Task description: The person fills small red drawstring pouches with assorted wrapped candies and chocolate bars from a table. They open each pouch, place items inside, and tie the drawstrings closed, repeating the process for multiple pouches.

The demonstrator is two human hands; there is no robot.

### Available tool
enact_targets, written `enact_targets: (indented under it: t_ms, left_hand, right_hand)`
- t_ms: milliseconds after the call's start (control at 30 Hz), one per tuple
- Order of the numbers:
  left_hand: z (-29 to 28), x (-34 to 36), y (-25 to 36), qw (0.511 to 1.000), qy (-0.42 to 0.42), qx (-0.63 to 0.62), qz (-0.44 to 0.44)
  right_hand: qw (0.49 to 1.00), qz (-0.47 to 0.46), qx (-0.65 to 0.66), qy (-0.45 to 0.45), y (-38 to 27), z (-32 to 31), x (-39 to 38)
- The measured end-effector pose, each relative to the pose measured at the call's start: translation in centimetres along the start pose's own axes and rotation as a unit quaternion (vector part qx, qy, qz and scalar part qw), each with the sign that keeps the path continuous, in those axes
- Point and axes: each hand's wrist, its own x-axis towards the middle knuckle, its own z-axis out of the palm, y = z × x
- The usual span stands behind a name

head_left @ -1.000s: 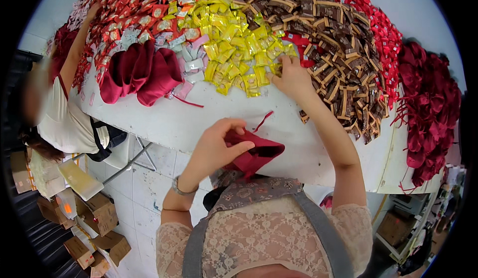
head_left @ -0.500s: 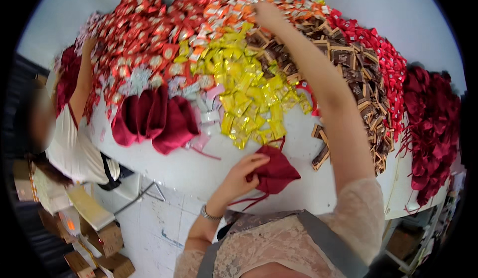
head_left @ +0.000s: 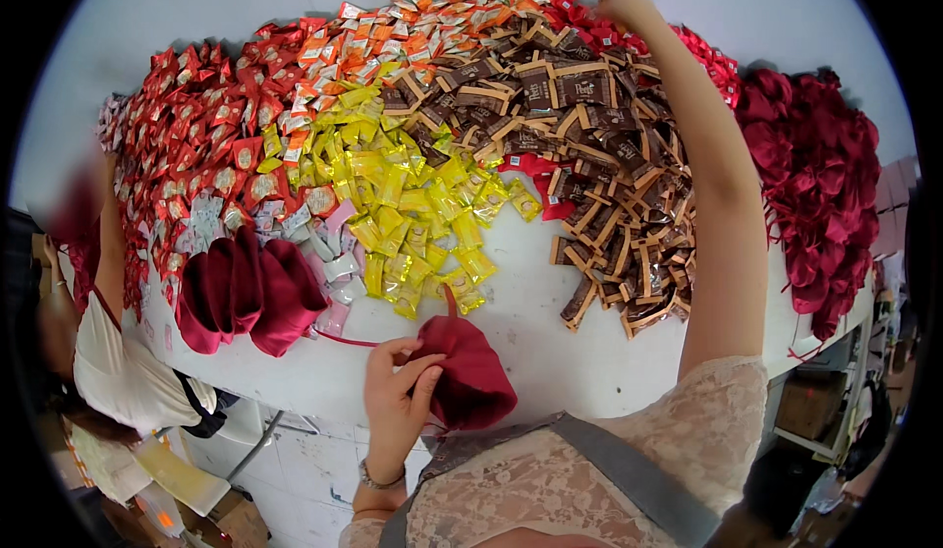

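My left hand (head_left: pixel 398 386) grips a dark red drawstring pouch (head_left: pixel 470 366) at the table's near edge. Its thumb and fingers pinch the cloth, and the pouch's mouth gapes toward me. My right arm stretches far across the table. At its end my right hand (head_left: pixel 629 6) hovers by the small red packets (head_left: pixel 707 57) at the back; its fingers are blurred, and whether they hold anything is unclear. Brown wrapped sticks (head_left: pixel 629 145) lie heaped below that arm. Yellow wrapped sweets (head_left: pixel 403 204) spread beyond the pouch.
Several dark red pouches (head_left: pixel 246 293) stand left of my left hand. Red-wrapped packets (head_left: pixel 196 145) and orange-white packets (head_left: pixel 393 32) pile up at the back. More pouches (head_left: pixel 810 185) are heaped at right. A co-worker (head_left: pixel 138 371) is at left, near cardboard boxes (head_left: pixel 236 519).
My right hand has moved right, from the orange-white packets to the red ones. My left hand has shifted left with the pouch, whose mouth now shows wider. The whole view has swung somewhat right.
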Motion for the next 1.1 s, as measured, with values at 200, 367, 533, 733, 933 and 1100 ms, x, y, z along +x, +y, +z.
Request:
enact_targets:
  t_ms: [200, 367, 533, 733, 933, 1100]
  left_hand:
    - [-3.6, 0.5, 2.4, 0.892, -0.199, -0.295, -0.28]
    - [-0.4, 0.7, 3.1, 0.878, -0.058, -0.374, -0.291]
    - [3.1, -1.1, 6.3, 0.964, 0.065, -0.225, -0.128]
    - [6.7, -3.9, 7.3, 0.993, 0.056, -0.096, -0.036]
    - [7.2, -3.6, 6.9, 0.951, 0.25, -0.178, 0.044]
    - [7.9, -4.7, 6.2, 0.964, 0.152, -0.215, -0.011]
  right_hand:
    - [0.974, 0.156, 0.1, 0.129, 2.0, 1.5, -4.3]
    - [0.819, -0.316, 0.469, 0.097, -9.1, -8.3, -23.3]
    - [0.768, -0.305, 0.546, -0.135, -17.9, -7.1, -40.1]
    - [0.908, -0.326, 0.153, -0.215, -18.4, -2.6, -41.5]
    - [0.682, -0.078, 0.647, -0.331, -18.6, 0.2, -39.8]
    - [0.863, -0.361, 0.309, -0.171, -19.4, 0.8, -40.7]
